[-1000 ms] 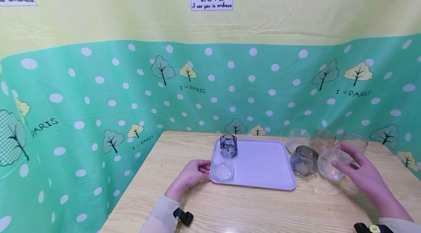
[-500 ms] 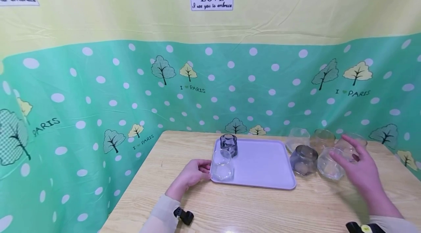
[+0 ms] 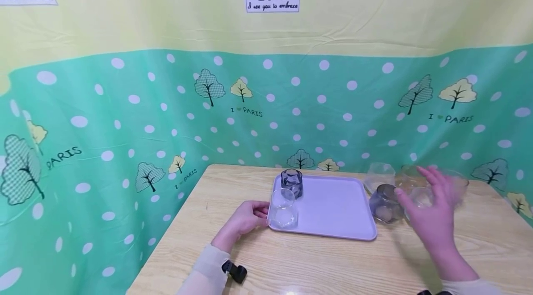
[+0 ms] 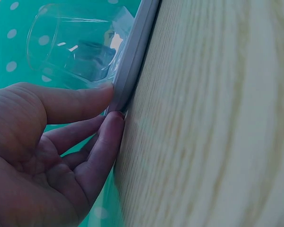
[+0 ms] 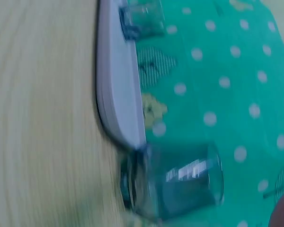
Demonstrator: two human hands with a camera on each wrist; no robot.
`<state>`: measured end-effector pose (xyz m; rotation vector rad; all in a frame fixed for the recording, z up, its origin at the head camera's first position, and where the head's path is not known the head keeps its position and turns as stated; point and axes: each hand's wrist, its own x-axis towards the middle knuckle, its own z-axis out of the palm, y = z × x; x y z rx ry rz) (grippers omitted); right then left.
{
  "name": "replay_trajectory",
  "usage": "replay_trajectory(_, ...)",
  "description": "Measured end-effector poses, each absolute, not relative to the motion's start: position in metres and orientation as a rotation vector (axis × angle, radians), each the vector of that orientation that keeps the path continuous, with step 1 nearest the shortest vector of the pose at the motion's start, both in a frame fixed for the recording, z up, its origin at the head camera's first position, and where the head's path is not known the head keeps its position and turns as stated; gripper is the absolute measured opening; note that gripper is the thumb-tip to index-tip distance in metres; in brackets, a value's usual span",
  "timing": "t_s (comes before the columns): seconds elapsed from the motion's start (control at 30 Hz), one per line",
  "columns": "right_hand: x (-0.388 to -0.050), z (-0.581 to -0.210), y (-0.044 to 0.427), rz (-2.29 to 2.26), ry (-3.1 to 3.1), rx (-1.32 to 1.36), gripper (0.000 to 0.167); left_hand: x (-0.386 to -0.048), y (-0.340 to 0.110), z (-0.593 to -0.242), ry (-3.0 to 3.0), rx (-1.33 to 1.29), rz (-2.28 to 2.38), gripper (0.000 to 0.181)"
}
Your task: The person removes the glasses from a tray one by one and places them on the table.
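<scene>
My left hand pinches the near-left edge of the lilac tray; in the left wrist view the thumb and fingers of that hand meet at the tray's rim. On the tray's left side stand a clear glass and, behind it, a dark faceted glass. My right hand, blurred and holding nothing, is raised with fingers spread beside a grey glass. It partly covers a clear glass. The right wrist view shows the grey glass near the tray's corner.
Behind the grey glass is a frosted clear glass. Farther right, an amber-tinted glass and another transparent glass are partly hidden by my right hand. A patterned green and yellow curtain hangs behind the wooden table.
My right hand has moved left, from the clear glass at the right towards the grey glass. My left hand keeps its grip on the tray edge, and the glasses stand where they were.
</scene>
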<state>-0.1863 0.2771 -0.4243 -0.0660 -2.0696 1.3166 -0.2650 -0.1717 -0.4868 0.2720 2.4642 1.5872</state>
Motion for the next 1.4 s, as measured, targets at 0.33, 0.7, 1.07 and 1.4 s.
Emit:
replay_trajectory(0.33,-0.188,-0.433,0.210,1.360,-2.049,0.170,0.082,-0.264,-0.172,-0.488,2.453,0.270,1.589,0.062)
replay_trajectory(0.7,-0.192,-0.453,0.146,1.503,-2.123,0.274,0.074,-0.264,-0.170,-0.493,2.447,0.268,1.590,0.061)
replay_trajectory(1.07,-0.194,-0.448,0.094,1.894,-2.314,0.138,0.081,-0.263,-0.168,-0.488,2.441,0.253,1.603,0.063)
replay_trajectory(1.4,-0.207,-0.453,0.061,1.887,-2.298,0.180,0.096,-0.264,-0.171,-0.485,2.447,0.293,1.608,0.061)
